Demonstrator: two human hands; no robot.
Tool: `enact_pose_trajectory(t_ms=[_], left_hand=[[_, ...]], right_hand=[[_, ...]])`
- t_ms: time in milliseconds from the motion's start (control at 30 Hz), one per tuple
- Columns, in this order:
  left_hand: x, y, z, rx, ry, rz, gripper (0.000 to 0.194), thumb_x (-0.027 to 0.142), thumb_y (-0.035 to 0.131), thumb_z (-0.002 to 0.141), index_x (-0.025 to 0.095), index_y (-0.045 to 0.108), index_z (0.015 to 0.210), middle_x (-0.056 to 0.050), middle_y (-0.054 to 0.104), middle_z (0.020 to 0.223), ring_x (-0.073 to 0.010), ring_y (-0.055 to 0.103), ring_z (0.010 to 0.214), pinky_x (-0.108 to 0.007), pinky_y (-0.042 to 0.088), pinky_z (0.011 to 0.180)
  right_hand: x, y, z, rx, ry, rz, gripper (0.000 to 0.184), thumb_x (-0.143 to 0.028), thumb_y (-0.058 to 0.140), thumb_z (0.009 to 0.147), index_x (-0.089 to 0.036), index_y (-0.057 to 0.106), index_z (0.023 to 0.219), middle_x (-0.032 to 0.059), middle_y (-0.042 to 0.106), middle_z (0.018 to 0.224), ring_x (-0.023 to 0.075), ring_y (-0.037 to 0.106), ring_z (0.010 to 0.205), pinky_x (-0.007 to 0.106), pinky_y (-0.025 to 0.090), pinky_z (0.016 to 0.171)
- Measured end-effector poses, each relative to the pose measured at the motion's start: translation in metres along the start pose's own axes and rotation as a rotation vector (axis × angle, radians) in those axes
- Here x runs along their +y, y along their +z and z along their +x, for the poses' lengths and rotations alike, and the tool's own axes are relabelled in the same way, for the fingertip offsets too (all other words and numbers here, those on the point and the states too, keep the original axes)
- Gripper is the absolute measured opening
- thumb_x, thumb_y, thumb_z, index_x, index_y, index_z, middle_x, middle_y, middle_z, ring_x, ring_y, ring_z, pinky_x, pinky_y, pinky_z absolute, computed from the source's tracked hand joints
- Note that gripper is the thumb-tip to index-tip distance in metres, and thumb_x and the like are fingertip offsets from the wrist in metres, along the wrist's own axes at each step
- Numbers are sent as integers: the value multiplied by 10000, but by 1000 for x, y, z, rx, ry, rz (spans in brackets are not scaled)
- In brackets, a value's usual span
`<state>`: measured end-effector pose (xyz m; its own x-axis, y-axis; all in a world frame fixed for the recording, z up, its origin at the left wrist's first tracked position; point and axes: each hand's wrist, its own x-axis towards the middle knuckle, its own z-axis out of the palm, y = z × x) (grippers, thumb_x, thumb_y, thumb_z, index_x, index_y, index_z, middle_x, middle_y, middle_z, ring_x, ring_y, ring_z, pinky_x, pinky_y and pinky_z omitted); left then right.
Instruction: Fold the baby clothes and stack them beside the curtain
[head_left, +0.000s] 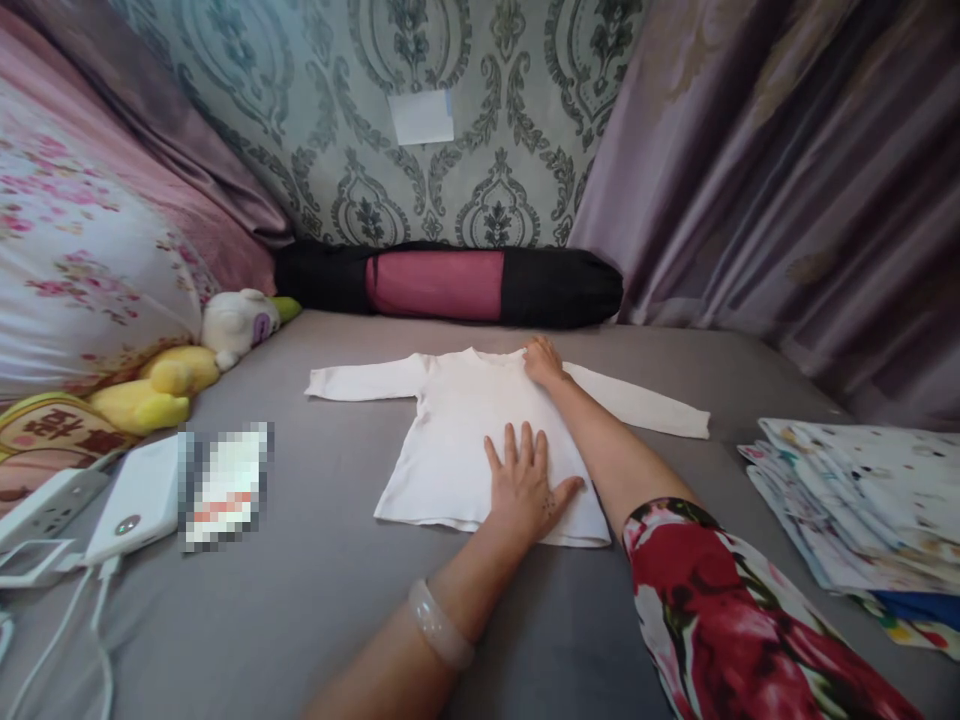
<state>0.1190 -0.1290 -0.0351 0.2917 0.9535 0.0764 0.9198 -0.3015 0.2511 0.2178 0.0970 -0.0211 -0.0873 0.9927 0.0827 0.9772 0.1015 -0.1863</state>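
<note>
A small white long-sleeved shirt (457, 440) lies spread on the grey bed sheet, its collar away from me and both sleeves stretched out sideways. My left hand (519, 487) rests flat on the lower front of the shirt, fingers spread, with a pale bangle on the wrist. Reaching across the shirt's right side, my right hand (543, 361) is closed at the shoulder next to the collar, its fingers bent onto the fabric there. The fingertips are partly hidden by the hand itself.
At the right lies a stack of folded patterned cloths (862, 500). A white power bank (139, 500) with cables, a power strip (56, 505) and a blurred packet (229, 487) lie left, near plush toys (236, 325). A black and pink roll (439, 285) lines the wall.
</note>
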Motion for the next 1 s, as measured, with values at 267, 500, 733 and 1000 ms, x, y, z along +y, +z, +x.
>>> enact_pose_trajectory(t_ms=[267, 500, 733, 1000], left_hand=[[-3, -10, 4, 3, -10, -65, 755, 660, 258, 907, 176, 361, 1477, -136, 329, 1537, -358, 240, 1430, -620, 200, 1137], [-41, -21, 16, 233, -329, 17, 701, 576, 287, 935, 85, 460, 1405, -215, 349, 1507, -384, 189, 1441, -611, 165, 1140], [-58, -11, 16, 97, -413, 10, 1004, 781, 350, 802, 44, 309, 1482, -288, 199, 1537, -481, 121, 1424, -720, 98, 1076], [-57, -18, 19, -8, -435, -40, 1063, 795, 359, 775, 44, 214, 1513, -260, 93, 1568, -464, 9, 1440, -716, 19, 1088]], right_hand=[[-21, -12, 1, -26, 40, -65, 342, -100, 381, 928, -69, 604, 1185, 200, 545, 1257, 276, 487, 1156, 370, 371, 948], [-86, -1, 12, -34, -226, -35, 316, -182, 355, 976, -179, 628, 1136, 106, 577, 1256, 240, 485, 1156, 341, 363, 955], [-103, 15, 18, -21, -209, -27, 304, -138, 373, 956, -121, 599, 1159, 135, 550, 1256, 226, 471, 1155, 318, 352, 959], [-100, 32, 26, 58, -152, 42, 358, -155, 309, 968, -132, 596, 1182, 163, 558, 1233, 253, 501, 1143, 325, 340, 948]])
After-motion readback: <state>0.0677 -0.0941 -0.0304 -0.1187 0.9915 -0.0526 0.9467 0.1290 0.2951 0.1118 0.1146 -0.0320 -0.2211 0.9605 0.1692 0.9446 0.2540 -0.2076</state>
